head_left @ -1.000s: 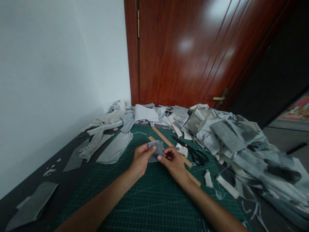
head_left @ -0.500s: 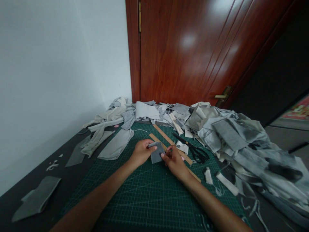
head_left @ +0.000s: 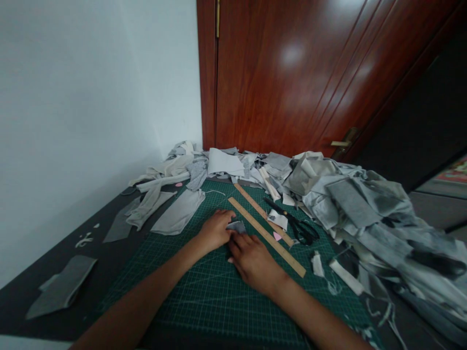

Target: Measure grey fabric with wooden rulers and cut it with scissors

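A small piece of grey fabric (head_left: 238, 226) lies low over the green cutting mat (head_left: 204, 296), mostly covered by my fingers. My left hand (head_left: 216, 229) grips its left side, fingers bent and thumb close to the cloth. From the near right, my right hand (head_left: 253, 257) comes over the fabric with curled fingers, palm down; its fingertips are partly hidden. Just right of the hands lie two wooden rulers, the nearer ruler (head_left: 268, 236) and the farther ruler (head_left: 260, 211). Black scissors (head_left: 304, 231) rest beyond them, beside a pink chalk piece (head_left: 277, 236).
A large heap of grey and cream fabric (head_left: 350, 204) fills the right side, and more scraps (head_left: 226, 163) line the back below a wooden door (head_left: 277, 87). Cut pieces (head_left: 178, 211) lie at left, with a folded grey piece (head_left: 65, 284) nearer me.
Both hands have brought the grey fabric down toward the mat. My right hand has turned palm down and moved nearer the left, covering most of the cloth. The nearer ruler is now uncovered.
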The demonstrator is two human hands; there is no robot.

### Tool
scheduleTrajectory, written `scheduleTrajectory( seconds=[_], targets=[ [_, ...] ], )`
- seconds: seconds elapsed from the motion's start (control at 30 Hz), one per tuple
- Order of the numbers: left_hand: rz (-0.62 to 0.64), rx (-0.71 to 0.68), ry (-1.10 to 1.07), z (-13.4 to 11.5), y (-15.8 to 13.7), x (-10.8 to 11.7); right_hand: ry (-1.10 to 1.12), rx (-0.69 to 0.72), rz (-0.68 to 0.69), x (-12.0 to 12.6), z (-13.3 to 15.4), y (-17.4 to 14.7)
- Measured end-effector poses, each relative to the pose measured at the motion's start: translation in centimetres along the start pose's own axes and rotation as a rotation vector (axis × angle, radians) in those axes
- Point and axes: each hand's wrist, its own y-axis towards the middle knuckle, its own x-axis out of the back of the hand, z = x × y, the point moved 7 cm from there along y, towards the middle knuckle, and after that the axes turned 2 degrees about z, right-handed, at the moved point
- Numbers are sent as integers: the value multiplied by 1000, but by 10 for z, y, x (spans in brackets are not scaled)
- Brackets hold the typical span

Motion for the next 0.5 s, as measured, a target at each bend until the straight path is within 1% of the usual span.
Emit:
scheduleTrajectory(
  seconds=[0.07,0.13,0.2,0.27,0.33,0.37,0.43,0.5],
  targets=[
    [-35,-60,66,-4,-1,7,28,-17,39,0,1,-1],
    [-21,-168,78,-10,-2,10,84,-29,60,1,-1,-2],
    [47,-289,92,-17,-4,9,129,-37,73,4,-3,-3],
    [147,-345,129,-17,-6,3,156,-38,82,6,-4,-3],
    [222,-312,172,-10,-6,-4,162,-35,89,8,-3,-3],
    [228,-275,191,-5,-6,-6,159,-35,93,8,-3,-3],
    [175,-200,222,4,-4,-4,151,-38,100,9,-1,-3],
    [78,-153,234,8,-3,1,150,-41,107,8,-1,-3]
  ],
)
